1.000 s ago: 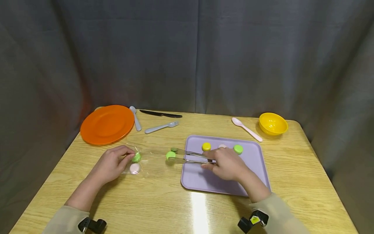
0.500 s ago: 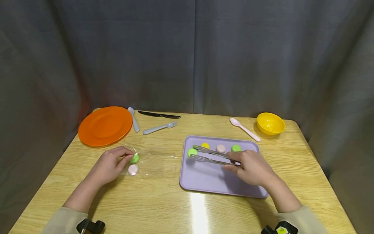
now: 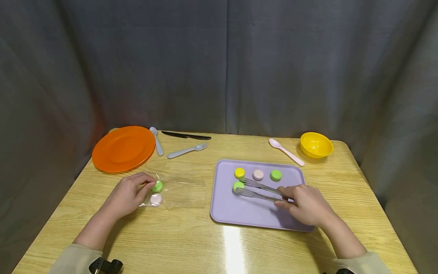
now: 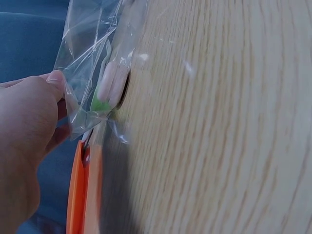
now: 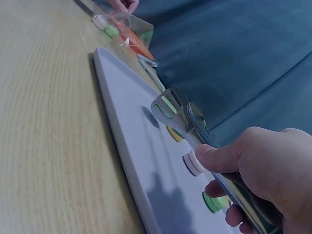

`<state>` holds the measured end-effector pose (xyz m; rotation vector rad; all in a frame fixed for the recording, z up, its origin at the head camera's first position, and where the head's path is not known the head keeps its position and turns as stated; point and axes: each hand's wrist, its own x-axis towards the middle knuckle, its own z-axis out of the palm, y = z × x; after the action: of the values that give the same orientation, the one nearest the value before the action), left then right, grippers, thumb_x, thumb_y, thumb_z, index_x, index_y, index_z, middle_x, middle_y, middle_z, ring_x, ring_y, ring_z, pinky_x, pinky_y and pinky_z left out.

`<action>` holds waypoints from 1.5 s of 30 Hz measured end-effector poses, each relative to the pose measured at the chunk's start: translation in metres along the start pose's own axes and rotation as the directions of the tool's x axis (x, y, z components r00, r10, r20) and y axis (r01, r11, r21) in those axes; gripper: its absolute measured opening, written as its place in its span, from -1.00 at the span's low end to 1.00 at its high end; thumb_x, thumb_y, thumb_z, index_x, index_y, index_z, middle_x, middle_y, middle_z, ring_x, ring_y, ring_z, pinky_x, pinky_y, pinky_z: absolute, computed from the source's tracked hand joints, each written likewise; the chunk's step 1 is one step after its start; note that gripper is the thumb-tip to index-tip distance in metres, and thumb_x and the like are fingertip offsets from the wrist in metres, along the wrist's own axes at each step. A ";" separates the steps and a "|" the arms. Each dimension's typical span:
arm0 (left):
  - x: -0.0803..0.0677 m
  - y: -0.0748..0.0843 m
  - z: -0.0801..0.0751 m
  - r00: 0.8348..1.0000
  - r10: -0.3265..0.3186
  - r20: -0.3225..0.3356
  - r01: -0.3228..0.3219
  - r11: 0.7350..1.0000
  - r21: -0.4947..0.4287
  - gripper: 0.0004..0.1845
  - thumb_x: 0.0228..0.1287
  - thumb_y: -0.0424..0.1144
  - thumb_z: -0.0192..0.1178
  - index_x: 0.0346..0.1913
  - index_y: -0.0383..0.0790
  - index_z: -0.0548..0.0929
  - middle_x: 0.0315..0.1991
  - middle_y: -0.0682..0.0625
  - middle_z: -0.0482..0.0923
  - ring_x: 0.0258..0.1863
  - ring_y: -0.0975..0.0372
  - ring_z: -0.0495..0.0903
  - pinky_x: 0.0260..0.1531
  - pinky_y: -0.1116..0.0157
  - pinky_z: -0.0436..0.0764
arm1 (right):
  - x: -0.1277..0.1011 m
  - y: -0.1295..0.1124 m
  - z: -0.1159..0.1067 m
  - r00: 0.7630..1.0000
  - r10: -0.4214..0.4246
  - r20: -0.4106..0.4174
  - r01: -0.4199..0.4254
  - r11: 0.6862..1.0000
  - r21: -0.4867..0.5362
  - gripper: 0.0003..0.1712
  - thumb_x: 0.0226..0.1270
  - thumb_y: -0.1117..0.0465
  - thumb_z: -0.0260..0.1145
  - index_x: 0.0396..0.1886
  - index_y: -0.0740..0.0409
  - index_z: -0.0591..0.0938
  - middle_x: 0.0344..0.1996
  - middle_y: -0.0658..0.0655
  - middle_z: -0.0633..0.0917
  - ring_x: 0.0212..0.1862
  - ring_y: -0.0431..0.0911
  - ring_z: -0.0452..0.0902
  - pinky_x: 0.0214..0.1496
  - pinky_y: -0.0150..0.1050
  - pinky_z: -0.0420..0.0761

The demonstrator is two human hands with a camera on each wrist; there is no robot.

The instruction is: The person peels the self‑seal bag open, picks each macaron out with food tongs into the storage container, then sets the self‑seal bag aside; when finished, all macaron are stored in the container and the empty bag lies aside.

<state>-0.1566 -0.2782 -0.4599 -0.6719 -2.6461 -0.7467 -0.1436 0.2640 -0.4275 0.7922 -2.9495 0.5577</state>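
Before me, a wooden table (image 3: 164, 243). Directly on it I log: orange plate (image 3: 124, 149), grey spoon (image 3: 157, 144), black knife (image 3: 186, 135), grey fork (image 3: 187, 151), clear bag (image 3: 184, 194), left; purple tray (image 3: 232, 211), pink spoon (image 3: 286, 152), yellow bowl (image 3: 316, 145), right.

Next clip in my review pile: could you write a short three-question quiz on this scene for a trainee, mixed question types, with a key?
1. Multiple choice. What does the person's right hand hold?
A) a black table knife
B) silver metal tongs
C) a pale pink plastic spoon

2. True or false: the person's left hand pinches a transparent plastic bag.

3. Fill in the gap. On the rectangular light purple tray, the far row runs, left to right in the head view: round yellow macaron, ____, round green macaron.

Key: 1. B. 2. True. 3. Round pale pink macaron.
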 end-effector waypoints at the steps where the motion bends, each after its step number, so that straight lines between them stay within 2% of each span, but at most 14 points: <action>1: 0.000 0.000 0.000 1.000 0.000 0.000 0.000 1.000 0.002 -0.88 0.39 -0.40 0.43 -0.13 -0.10 0.78 -0.18 0.18 0.73 -0.18 0.22 0.72 -0.15 0.05 0.73 | 0.000 0.000 0.001 1.000 0.001 0.007 -0.001 1.000 0.000 -0.84 0.37 -0.05 0.54 -0.24 -0.19 0.72 -0.64 -0.27 0.35 -0.54 -0.31 0.27 -0.52 -0.25 0.28; 4: -0.002 0.000 0.000 1.000 -0.001 0.001 0.001 1.000 0.004 -0.88 0.39 -0.40 0.43 -0.13 -0.11 0.78 -0.18 0.17 0.73 -0.18 0.22 0.72 -0.15 0.05 0.73 | 0.000 0.001 0.003 1.000 0.003 0.019 -0.003 1.000 0.004 -0.81 0.36 -0.05 0.55 -0.17 -0.14 0.76 -0.53 -0.27 0.55 -0.49 -0.29 0.37 -0.47 -0.21 0.39; 6: -0.002 0.000 0.000 1.000 -0.002 0.004 0.002 1.000 0.007 -0.89 0.40 -0.38 0.43 -0.13 -0.11 0.78 -0.18 0.17 0.73 -0.18 0.23 0.72 -0.15 0.05 0.73 | 0.000 0.000 0.004 1.000 0.011 0.022 -0.011 1.000 0.007 -0.80 0.35 -0.06 0.55 -0.18 -0.13 0.75 -0.52 -0.25 0.57 -0.48 -0.27 0.39 -0.47 -0.19 0.40; 12: 0.000 0.000 -0.001 1.000 -0.013 0.017 0.013 1.000 0.007 -0.90 0.41 -0.37 0.43 -0.12 -0.11 0.78 -0.17 0.16 0.73 -0.17 0.21 0.72 -0.13 0.04 0.73 | 0.004 -0.010 0.001 1.000 0.011 -0.006 -0.010 0.999 0.034 -0.76 0.39 -0.06 0.53 -0.38 -0.26 0.61 -0.65 -0.25 0.34 -0.54 -0.29 0.28 -0.53 -0.25 0.28; 18: 0.002 0.004 -0.004 0.999 -0.035 0.030 0.035 0.999 0.002 -0.94 0.44 -0.34 0.41 -0.11 -0.13 0.77 -0.16 0.11 0.74 -0.14 0.16 0.73 -0.08 0.01 0.73 | 0.018 -0.034 0.005 0.997 -0.061 -0.043 0.064 0.995 0.074 -0.80 0.44 0.05 0.50 -0.40 -0.28 0.67 -0.72 -0.35 0.29 -0.58 -0.35 0.24 -0.54 -0.29 0.28; 22: 0.003 0.005 -0.004 0.999 -0.036 0.039 0.036 0.999 -0.005 -0.94 0.45 -0.33 0.40 -0.11 -0.13 0.77 -0.15 0.10 0.74 -0.12 0.15 0.73 -0.05 0.01 0.72 | 0.030 -0.050 0.014 0.994 -0.104 -0.032 0.106 0.992 0.072 -0.72 0.46 0.02 0.48 -0.46 -0.30 0.60 -0.71 -0.33 0.25 -0.56 -0.34 0.24 -0.54 -0.26 0.28; 25: 0.003 0.005 -0.004 0.998 -0.037 0.045 0.037 0.999 -0.006 -0.95 0.45 -0.32 0.40 -0.11 -0.13 0.77 -0.14 0.10 0.74 -0.11 0.15 0.73 -0.04 0.02 0.72 | 0.044 -0.061 0.023 0.991 -0.129 -0.018 0.130 0.990 0.061 -0.68 0.46 0.01 0.48 -0.49 -0.27 0.58 -0.70 -0.27 0.30 -0.55 -0.31 0.26 -0.54 -0.26 0.32; 29: 0.002 0.005 -0.004 0.998 -0.045 0.049 0.045 0.999 -0.008 -0.94 0.46 -0.32 0.39 -0.10 -0.14 0.77 -0.13 0.10 0.74 -0.10 0.14 0.73 -0.03 0.01 0.72 | 0.063 -0.075 0.035 0.985 -0.172 -0.016 0.173 0.985 0.027 -0.84 0.44 0.01 0.50 -0.37 -0.14 0.73 -0.60 -0.23 0.56 -0.50 -0.27 0.39 -0.49 -0.22 0.44; 33: 0.002 0.005 -0.004 0.998 -0.045 0.048 0.046 0.999 -0.013 -0.94 0.46 -0.33 0.39 -0.09 -0.16 0.77 -0.12 0.09 0.75 -0.10 0.14 0.73 -0.05 0.01 0.73 | 0.081 -0.090 0.046 0.979 -0.205 0.000 0.205 0.979 -0.002 -0.83 0.46 0.00 0.48 -0.13 -0.04 0.83 -0.42 -0.15 0.75 -0.45 -0.21 0.53 -0.46 -0.13 0.53; 39: 0.003 0.005 -0.004 0.999 -0.018 0.037 0.019 1.000 -0.024 -0.94 0.45 -0.36 0.39 -0.10 -0.17 0.78 -0.15 0.11 0.74 -0.14 0.21 0.71 -0.13 0.06 0.73 | 0.103 -0.109 0.060 0.978 -0.206 0.034 0.206 0.978 -0.008 -0.81 0.49 -0.02 0.44 -0.10 -0.05 0.83 -0.36 -0.07 0.79 -0.36 -0.12 0.66 -0.42 -0.04 0.60; 41: 0.002 0.005 -0.004 0.999 -0.015 0.033 0.016 0.999 -0.028 -0.93 0.45 -0.36 0.39 -0.09 -0.17 0.77 -0.14 0.12 0.73 -0.15 0.22 0.71 -0.15 0.07 0.73 | 0.110 -0.114 0.064 0.977 -0.209 0.047 0.209 0.978 -0.006 -0.79 0.50 -0.02 0.43 -0.07 -0.04 0.83 -0.31 -0.03 0.81 -0.29 -0.09 0.72 -0.36 -0.01 0.66; 44: 0.001 0.004 -0.004 0.999 -0.014 0.028 0.015 0.999 -0.032 -0.93 0.46 -0.37 0.37 -0.08 -0.17 0.77 -0.14 0.11 0.73 -0.15 0.21 0.71 -0.15 0.06 0.73 | 0.118 -0.122 0.069 0.976 -0.208 0.065 0.209 0.978 -0.006 -0.68 0.53 -0.04 0.40 0.08 0.01 0.83 -0.20 0.03 0.84 -0.16 -0.04 0.77 -0.24 0.02 0.71; 45: 0.000 0.004 -0.004 1.000 -0.015 0.027 0.016 0.999 -0.033 -0.93 0.46 -0.37 0.37 -0.08 -0.17 0.77 -0.13 0.10 0.74 -0.15 0.21 0.72 -0.15 0.06 0.73 | 0.121 -0.124 0.071 0.974 -0.214 0.073 0.215 0.977 -0.007 -0.67 0.54 -0.05 0.39 0.08 0.02 0.82 -0.23 0.03 0.83 -0.18 -0.04 0.77 -0.22 0.02 0.71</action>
<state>-0.1541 -0.2769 -0.4549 -0.6755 -2.6711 -0.7929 -0.1834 0.0815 -0.4374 1.1343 -2.8744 0.5012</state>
